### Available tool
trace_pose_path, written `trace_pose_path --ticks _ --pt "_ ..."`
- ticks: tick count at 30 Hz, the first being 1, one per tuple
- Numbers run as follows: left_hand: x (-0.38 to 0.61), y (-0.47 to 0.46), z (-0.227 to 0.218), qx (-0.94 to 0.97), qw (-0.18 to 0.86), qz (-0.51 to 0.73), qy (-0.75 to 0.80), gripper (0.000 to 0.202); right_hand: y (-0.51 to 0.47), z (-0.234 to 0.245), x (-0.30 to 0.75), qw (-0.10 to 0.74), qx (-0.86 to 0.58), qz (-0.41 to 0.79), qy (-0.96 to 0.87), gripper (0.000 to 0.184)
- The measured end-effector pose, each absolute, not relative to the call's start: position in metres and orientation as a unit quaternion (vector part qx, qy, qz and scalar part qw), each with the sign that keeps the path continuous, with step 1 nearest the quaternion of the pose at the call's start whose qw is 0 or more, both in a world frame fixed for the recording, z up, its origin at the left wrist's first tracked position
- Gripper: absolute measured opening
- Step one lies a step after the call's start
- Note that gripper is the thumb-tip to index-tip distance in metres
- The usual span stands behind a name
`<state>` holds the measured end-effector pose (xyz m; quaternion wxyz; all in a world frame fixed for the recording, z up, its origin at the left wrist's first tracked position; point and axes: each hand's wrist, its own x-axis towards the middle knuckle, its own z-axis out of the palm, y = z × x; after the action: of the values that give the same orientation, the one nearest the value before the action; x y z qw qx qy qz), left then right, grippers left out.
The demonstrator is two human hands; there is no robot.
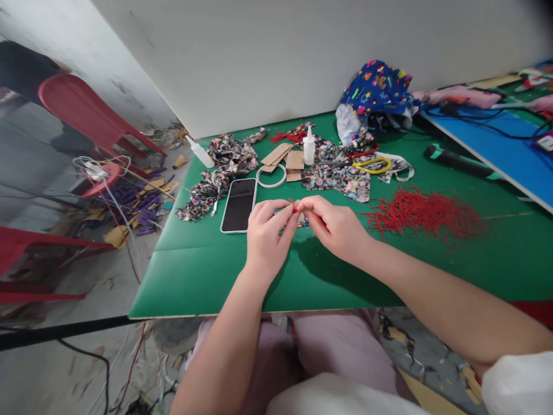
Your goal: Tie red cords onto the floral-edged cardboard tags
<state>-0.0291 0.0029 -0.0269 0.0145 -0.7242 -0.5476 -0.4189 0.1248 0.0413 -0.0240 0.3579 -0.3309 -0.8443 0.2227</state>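
Both hands meet over the middle of the green table, fingertips pinched close together. Between them shows a small bit of red string (294, 206). My left hand (268, 225) is closed on it, thumb against forefinger. My right hand (330, 222) pinches at the same string from the other side. Partly hidden beneath the fingers lies a scrap of floral fabric (303, 220). A phone (240, 206) with a dark screen rests just left of my left hand. To the right of my right hand spreads a tangled pile of red strings (425, 214).
Behind the hands are a white ring (271, 176), brown cardboard pieces (276, 155), two white squeeze bottles (309, 147) (200, 153), yellow-handled scissors (372, 165) and bunched floral fabric (233, 154). A blue board (496, 138) lies at right. Red chairs (86, 106) stand left of the green table (190, 282).
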Motion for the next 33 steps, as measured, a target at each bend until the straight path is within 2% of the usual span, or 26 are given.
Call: trace_pose_path --ticks 14,18,22,26,29,33 --pt "-0.037 0.003 -0.019 -0.756 0.004 -0.342 -0.558 0.015 0.043 -0.029 0.123 0.317 -0.305 0.168 -0.882 0.018" --pt "-0.035 0.004 -0.018 -0.755 -0.023 -0.356 -0.551 0.016 0.043 -0.025 0.125 0.322 -0.291 0.260 -0.863 0.010" --pt "-0.034 0.003 -0.015 -0.739 -0.072 -0.398 -0.540 0.014 0.044 -0.020 0.127 0.314 -0.272 0.433 -0.800 0.002" --pt "-0.039 0.002 -0.013 -0.703 -0.128 -0.443 -0.542 0.015 0.052 -0.022 0.128 0.343 -0.223 0.567 -0.715 0.004" --pt "-0.047 0.000 -0.012 -0.667 -0.140 -0.471 -0.560 0.017 0.058 -0.023 0.130 0.382 -0.237 0.579 -0.680 0.004" --pt "-0.049 0.001 -0.013 -0.643 -0.153 -0.485 -0.573 0.018 0.058 -0.022 0.129 0.438 -0.310 0.474 -0.698 0.015"
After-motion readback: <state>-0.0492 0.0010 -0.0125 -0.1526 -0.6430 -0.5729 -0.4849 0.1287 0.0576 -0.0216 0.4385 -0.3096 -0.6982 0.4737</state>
